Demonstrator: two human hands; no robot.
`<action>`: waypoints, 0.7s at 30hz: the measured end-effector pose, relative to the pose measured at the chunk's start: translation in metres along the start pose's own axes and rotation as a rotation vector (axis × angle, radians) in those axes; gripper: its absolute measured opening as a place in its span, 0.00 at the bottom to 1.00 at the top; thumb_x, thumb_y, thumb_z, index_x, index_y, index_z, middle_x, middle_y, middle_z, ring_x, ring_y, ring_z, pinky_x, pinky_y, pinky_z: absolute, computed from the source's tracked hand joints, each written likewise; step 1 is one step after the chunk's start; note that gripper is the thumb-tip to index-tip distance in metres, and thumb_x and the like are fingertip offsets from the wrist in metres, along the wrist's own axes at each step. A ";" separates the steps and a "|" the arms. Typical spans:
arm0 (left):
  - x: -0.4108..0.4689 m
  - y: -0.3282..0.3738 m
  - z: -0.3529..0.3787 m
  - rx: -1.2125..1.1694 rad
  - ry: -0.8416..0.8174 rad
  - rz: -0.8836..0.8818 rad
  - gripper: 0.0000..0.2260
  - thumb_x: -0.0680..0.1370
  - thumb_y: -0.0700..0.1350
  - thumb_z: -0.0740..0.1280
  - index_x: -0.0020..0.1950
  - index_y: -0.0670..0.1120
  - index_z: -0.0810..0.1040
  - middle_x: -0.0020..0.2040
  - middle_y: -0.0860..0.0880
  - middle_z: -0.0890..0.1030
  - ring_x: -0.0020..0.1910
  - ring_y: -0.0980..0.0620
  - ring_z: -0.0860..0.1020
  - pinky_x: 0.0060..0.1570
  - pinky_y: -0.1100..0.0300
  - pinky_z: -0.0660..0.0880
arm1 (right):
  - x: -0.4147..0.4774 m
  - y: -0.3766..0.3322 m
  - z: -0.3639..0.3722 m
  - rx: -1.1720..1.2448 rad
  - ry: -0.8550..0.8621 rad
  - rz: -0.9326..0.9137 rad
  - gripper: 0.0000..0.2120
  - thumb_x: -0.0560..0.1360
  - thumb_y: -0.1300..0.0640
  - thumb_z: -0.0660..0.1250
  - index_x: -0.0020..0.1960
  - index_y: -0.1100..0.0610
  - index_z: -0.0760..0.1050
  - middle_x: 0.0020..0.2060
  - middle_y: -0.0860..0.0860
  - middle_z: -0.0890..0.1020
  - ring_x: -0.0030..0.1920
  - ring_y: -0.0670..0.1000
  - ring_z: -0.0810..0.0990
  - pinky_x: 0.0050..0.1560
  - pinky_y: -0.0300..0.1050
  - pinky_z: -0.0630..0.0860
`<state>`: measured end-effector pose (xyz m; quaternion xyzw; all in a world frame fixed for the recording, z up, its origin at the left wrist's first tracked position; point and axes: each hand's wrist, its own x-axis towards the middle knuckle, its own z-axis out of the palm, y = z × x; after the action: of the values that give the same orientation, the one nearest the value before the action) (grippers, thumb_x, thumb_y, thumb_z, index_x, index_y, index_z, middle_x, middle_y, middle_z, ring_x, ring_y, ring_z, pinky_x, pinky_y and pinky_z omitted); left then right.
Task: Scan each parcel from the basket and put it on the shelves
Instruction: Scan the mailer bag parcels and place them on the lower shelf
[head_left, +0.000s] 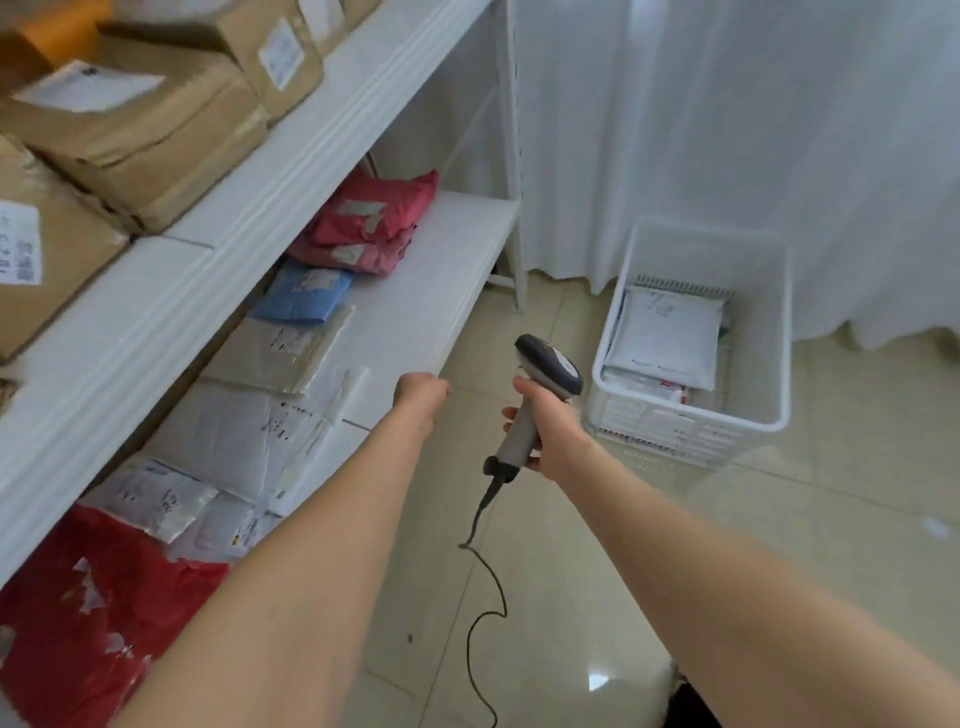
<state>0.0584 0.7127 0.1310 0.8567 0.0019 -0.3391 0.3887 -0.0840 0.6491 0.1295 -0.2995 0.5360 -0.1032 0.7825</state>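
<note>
My right hand grips the handle of a grey barcode scanner, its dark head pointing toward the white basket on the floor. A white padded parcel lies on top of other parcels inside the basket. My left hand hovers at the front edge of the lower shelf, fingers curled, nothing in it. On that shelf lie flat mailers: red ones, a blue one, a beige one, white ones and a big red one.
The upper shelf carries several brown cardboard boxes. The scanner's black cable hangs down over the tiled floor. A white curtain hangs behind the basket. The shelf's white post stands between shelf and curtain.
</note>
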 end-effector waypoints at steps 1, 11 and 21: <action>-0.003 0.016 0.018 0.000 -0.006 0.019 0.19 0.77 0.34 0.63 0.68 0.39 0.72 0.66 0.42 0.73 0.61 0.43 0.72 0.59 0.54 0.73 | 0.002 -0.016 -0.017 -0.001 -0.004 0.025 0.14 0.75 0.47 0.71 0.54 0.53 0.73 0.43 0.52 0.82 0.43 0.51 0.79 0.46 0.50 0.78; -0.027 0.132 0.226 0.106 -0.140 0.088 0.19 0.77 0.36 0.66 0.68 0.43 0.72 0.64 0.43 0.74 0.50 0.48 0.73 0.48 0.56 0.72 | 0.051 -0.146 -0.185 0.342 0.018 0.044 0.13 0.74 0.47 0.72 0.49 0.54 0.76 0.39 0.53 0.81 0.42 0.52 0.81 0.54 0.57 0.78; 0.007 0.174 0.332 0.209 -0.255 0.074 0.17 0.78 0.36 0.64 0.67 0.43 0.73 0.64 0.42 0.75 0.54 0.47 0.72 0.49 0.56 0.72 | 0.128 -0.199 -0.259 0.453 0.139 0.046 0.12 0.73 0.48 0.73 0.50 0.55 0.77 0.38 0.53 0.81 0.42 0.51 0.81 0.41 0.51 0.79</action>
<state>-0.0819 0.3677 0.0872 0.8419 -0.1146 -0.4289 0.3068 -0.2341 0.3351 0.0817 -0.0964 0.5584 -0.2233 0.7931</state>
